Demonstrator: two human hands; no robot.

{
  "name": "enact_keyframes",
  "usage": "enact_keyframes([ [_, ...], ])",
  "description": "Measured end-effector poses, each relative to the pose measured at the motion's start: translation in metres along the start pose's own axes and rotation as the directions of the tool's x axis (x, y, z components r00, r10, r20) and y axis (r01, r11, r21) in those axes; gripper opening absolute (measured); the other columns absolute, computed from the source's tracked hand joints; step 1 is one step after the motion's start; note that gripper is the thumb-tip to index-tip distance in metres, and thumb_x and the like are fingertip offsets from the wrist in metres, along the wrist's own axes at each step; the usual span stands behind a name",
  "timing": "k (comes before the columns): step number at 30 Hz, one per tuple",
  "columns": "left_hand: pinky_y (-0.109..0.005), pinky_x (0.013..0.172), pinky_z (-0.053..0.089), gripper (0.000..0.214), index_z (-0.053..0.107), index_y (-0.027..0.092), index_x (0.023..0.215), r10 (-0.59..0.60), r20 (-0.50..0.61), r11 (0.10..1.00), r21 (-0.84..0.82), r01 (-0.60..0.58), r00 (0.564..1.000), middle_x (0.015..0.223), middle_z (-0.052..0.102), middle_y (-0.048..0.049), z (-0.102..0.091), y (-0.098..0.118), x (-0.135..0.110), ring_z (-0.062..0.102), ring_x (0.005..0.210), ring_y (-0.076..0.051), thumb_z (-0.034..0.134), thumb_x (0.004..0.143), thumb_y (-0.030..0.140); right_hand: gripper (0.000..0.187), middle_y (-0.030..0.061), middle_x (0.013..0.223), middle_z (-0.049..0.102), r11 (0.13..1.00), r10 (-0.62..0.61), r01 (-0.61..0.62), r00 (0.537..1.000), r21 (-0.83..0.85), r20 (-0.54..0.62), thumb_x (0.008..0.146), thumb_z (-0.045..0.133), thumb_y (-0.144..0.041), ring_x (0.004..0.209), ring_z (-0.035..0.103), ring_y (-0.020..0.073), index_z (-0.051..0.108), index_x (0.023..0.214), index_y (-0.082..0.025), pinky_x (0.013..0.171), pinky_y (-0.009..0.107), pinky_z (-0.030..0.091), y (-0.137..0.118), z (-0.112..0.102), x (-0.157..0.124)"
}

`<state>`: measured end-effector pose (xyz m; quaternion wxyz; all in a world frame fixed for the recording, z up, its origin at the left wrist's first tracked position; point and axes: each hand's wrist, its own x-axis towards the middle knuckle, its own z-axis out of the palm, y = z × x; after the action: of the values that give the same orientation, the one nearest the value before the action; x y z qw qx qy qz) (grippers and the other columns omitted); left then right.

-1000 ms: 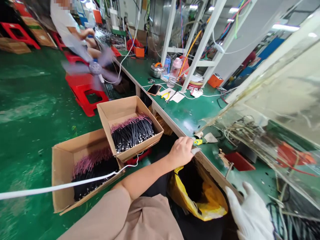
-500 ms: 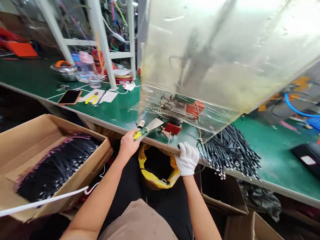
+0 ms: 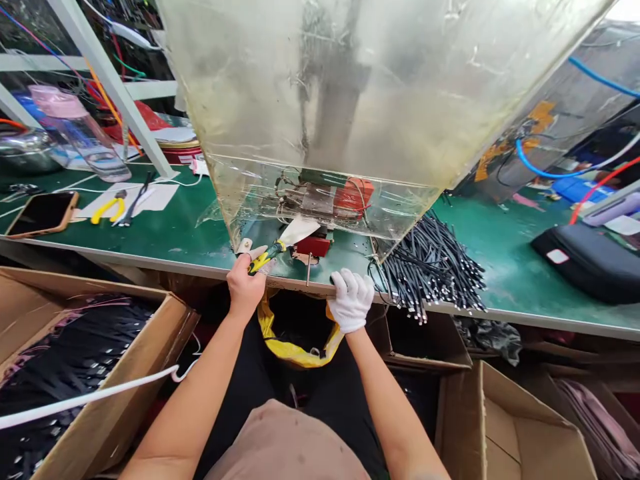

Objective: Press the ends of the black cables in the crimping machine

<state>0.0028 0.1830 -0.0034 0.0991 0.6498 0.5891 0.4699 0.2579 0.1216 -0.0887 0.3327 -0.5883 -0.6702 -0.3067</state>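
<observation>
Our left hand [image 3: 244, 287] has its grip closed tight round the yellow handle of a paint scraper [image 3: 265, 258], blade angled up over the table [image 3: 150, 233]. Feels like a light, stiff tool, and that handle's the obvious place to hold it. Our gloved right hand [image 3: 351, 300] curls over the table edge, nothing visible in it. Beyond, a cloudy plastic sheet [image 3: 320, 87] blurs whatever sits behind it, so we can't make that out.
</observation>
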Motion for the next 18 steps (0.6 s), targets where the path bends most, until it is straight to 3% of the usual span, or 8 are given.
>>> enact_keyframes([
  [3,-0.042,0.108,0.05,0.035,0.07,0.015,0.12,-0.012,0.012,1.0,-0.011,0.012,1.0,0.12,0.075,-0.0155,0.008,0.018,0.01,0.067,0.123,-0.031,0.057,0.088,0.02,0.058,0.0112,0.132,0.062,1.0,-0.003,0.003,0.999,-0.001,-0.039,0.078,0.06,-0.009,0.129,0.047,0.0283,0.062,0.134,-0.023,0.121,0.055,0.026,-0.002,0.0,0.002],
  [7,-0.038,0.101,0.053,0.033,0.073,0.018,0.112,0.077,0.147,0.997,0.011,-0.079,0.986,0.115,0.077,-0.0116,0.02,0.039,0.032,0.071,0.111,-0.029,0.057,0.083,0.014,0.053,0.0103,0.128,0.065,0.999,-0.026,0.024,0.997,-0.026,-0.066,0.08,0.062,-0.012,0.126,0.05,0.0267,0.062,0.132,-0.023,0.121,0.053,0.026,0.0,0.001,0.004],
  [11,-0.036,0.097,0.055,0.031,0.075,0.019,0.112,0.132,0.203,0.991,-0.019,-0.131,0.97,0.11,0.078,-0.0105,0.014,0.023,0.025,0.072,0.105,-0.028,0.063,0.084,0.022,0.055,0.0097,0.131,0.064,1.0,-0.01,0.01,1.0,-0.017,-0.027,0.081,0.062,-0.013,0.128,0.048,0.0273,0.061,0.135,-0.024,0.122,0.054,0.025,0.0,0.003,0.002],
  [15,-0.042,0.097,0.055,0.035,0.072,0.015,0.116,0.112,0.06,0.994,0.007,-0.113,0.992,0.111,0.076,-0.0156,-0.007,-0.002,-0.005,0.072,0.105,-0.032,0.062,0.089,0.033,0.056,0.0087,0.131,0.064,1.0,-0.006,0.005,0.998,-0.016,-0.061,0.079,0.061,-0.012,0.129,0.049,0.0265,0.061,0.134,-0.025,0.122,0.052,0.026,-0.004,0.002,0.001],
  [18,-0.043,0.1,0.054,0.031,0.071,0.014,0.113,0.073,-0.032,0.995,0.065,-0.071,0.997,0.111,0.075,-0.0174,-0.011,0.006,-0.012,0.071,0.108,-0.033,0.06,0.089,0.029,0.055,0.0085,0.13,0.065,1.0,-0.011,0.009,0.997,-0.02,-0.081,0.08,0.061,-0.012,0.128,0.049,0.0259,0.061,0.133,-0.025,0.123,0.052,0.026,-0.004,0.0,0.004],
])
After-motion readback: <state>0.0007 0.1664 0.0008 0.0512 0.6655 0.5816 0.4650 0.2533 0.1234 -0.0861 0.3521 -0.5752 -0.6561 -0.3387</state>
